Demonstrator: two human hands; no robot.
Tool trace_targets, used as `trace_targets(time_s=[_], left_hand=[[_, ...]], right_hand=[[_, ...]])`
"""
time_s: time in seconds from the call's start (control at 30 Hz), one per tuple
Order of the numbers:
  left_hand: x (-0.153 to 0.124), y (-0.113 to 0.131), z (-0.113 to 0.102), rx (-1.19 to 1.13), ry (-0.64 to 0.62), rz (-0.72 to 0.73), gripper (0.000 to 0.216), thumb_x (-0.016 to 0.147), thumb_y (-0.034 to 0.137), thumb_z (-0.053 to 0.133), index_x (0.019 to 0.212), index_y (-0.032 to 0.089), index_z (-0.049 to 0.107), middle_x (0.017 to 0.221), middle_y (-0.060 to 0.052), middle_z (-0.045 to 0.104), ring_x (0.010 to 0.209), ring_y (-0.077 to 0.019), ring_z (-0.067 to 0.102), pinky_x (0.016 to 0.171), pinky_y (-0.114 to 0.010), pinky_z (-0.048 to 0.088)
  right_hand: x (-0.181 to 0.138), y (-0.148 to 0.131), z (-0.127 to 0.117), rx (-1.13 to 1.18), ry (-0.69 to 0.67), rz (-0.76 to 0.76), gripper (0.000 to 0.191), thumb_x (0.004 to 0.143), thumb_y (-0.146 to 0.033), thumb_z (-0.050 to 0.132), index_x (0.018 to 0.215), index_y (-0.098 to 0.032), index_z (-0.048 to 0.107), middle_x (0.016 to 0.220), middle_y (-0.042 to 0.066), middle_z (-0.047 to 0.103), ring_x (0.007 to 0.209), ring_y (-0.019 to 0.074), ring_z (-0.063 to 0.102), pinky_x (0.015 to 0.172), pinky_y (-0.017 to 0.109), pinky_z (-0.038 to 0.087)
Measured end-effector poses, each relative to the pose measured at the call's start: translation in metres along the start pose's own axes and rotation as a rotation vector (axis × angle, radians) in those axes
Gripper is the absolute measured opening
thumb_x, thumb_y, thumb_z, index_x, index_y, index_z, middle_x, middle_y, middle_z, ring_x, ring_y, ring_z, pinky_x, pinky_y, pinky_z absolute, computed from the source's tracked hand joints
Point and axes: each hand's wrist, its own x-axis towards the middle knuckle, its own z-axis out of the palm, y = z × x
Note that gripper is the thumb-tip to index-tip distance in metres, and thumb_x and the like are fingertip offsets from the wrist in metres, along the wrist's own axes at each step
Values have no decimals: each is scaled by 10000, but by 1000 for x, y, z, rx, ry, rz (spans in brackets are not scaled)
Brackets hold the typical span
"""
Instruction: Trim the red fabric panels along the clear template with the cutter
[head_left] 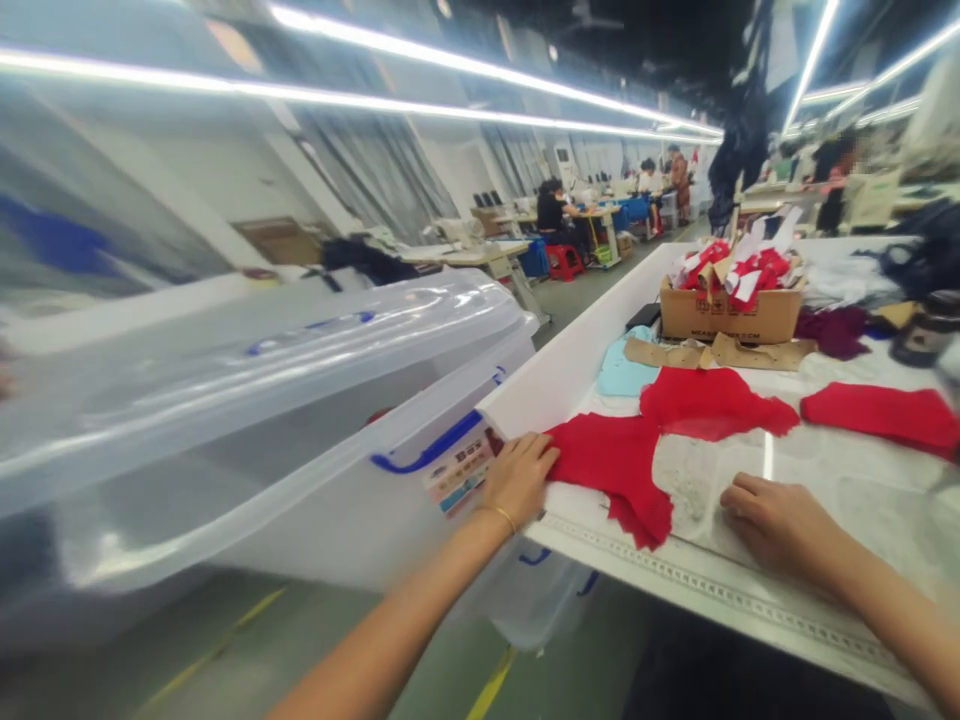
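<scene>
At the left edge of the white table point(817, 650), my left hand point(519, 478) holds the edge of a red fabric piece point(604, 450), fingers closed over it. That piece lies flat, with a ragged corner hanging toward the table's front edge. My right hand point(780, 520) rests on the tabletop to its right, fingers curled together, with nothing visible in them. Behind lies a second red fabric piece point(716, 402). Farther right is another red fabric piece point(881, 415). A printed ruler strip point(675, 572) runs along the table's near edge.
Large clear plastic bins point(300, 500) with lids stand left of the table. At the back, a cardboard box point(731, 315) overflows with red and white scraps. Brown paper strips point(720, 352), light blue fabric point(624, 368) and a dark jar point(926, 330) lie around it. People sit at sewing tables beyond.
</scene>
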Motion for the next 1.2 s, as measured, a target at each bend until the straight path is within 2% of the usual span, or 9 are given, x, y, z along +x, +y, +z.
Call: trace_targets(time_s=[0.13, 0.23, 0.33, 0.47, 0.7, 0.8, 0.93, 1.03, 1.2], left_hand=[[22, 11, 1, -88, 53, 108, 330, 802, 33, 514, 969, 197, 748, 1038, -107, 724, 969, -285, 663, 845, -415, 578], [49, 37, 3, -172, 95, 229, 313, 868, 80, 498, 1019, 205, 742, 1049, -88, 719, 980, -262, 664, 848, -384, 589], [80, 81, 8, -231, 137, 358, 287, 957, 116, 464, 1046, 190, 727, 1061, -93, 713, 976, -239, 662, 858, -366, 589], [121, 154, 22, -254, 160, 531, 230, 1000, 178, 500, 1089, 182, 712, 1057, -106, 708, 962, -234, 652, 816, -358, 585], [197, 242, 56, -196, 233, 655, 359, 978, 81, 501, 1284, 187, 656, 1246, -146, 690, 1153, -264, 640, 937, -408, 552], [222, 257, 65, -173, 288, 657, 326, 967, 53, 519, 1221, 175, 681, 1206, -145, 704, 1108, -262, 651, 906, -396, 540], [235, 260, 71, -180, 372, 665, 220, 971, 54, 540, 950, 179, 719, 1034, -114, 719, 938, -237, 648, 760, -347, 495], [232, 258, 67, -208, 436, 674, 232, 1004, 119, 556, 846, 193, 708, 935, -88, 695, 865, -221, 615, 710, -333, 440], [210, 256, 48, -259, 491, 743, 183, 1032, 206, 579, 921, 214, 724, 828, -51, 637, 801, -195, 560, 675, -316, 376]], right_hand=[[-22, 44, -3, -51, 48, 156, 147, 955, -135, 534, 926, -199, 663, 999, 82, 706, 926, 212, 669, 667, 287, 460], [-38, 76, -3, -59, 171, 270, 141, 894, -121, 618, 1010, -173, 680, 1096, 133, 694, 1056, 290, 657, 739, 347, 548], [-51, 99, 1, -40, 309, 337, 311, 849, -75, 622, 1148, -148, 666, 1199, 174, 665, 1127, 334, 632, 855, 440, 589], [-62, 111, 12, 11, 414, 358, 301, 888, -87, 558, 1165, -134, 664, 1231, 190, 645, 1177, 331, 614, 1026, 511, 549], [-66, 113, 24, 187, 556, 390, 310, 849, -131, 610, 1150, -186, 661, 1228, 146, 633, 1175, 296, 623, 1031, 486, 556], [-65, 115, 21, 275, 560, 445, 308, 817, -118, 628, 1117, -169, 673, 1197, 148, 639, 1155, 297, 630, 1038, 486, 547], [-64, 114, 20, 303, 563, 499, 323, 814, -123, 645, 1131, -178, 679, 1209, 132, 635, 1099, 287, 648, 1011, 485, 548], [-63, 108, 18, 320, 562, 513, 314, 819, -135, 665, 1125, -206, 679, 1220, 108, 630, 1113, 277, 642, 997, 457, 544], [-62, 97, 9, 368, 580, 586, 232, 847, -147, 652, 1069, -211, 676, 1175, 91, 643, 1062, 266, 643, 960, 446, 545]])
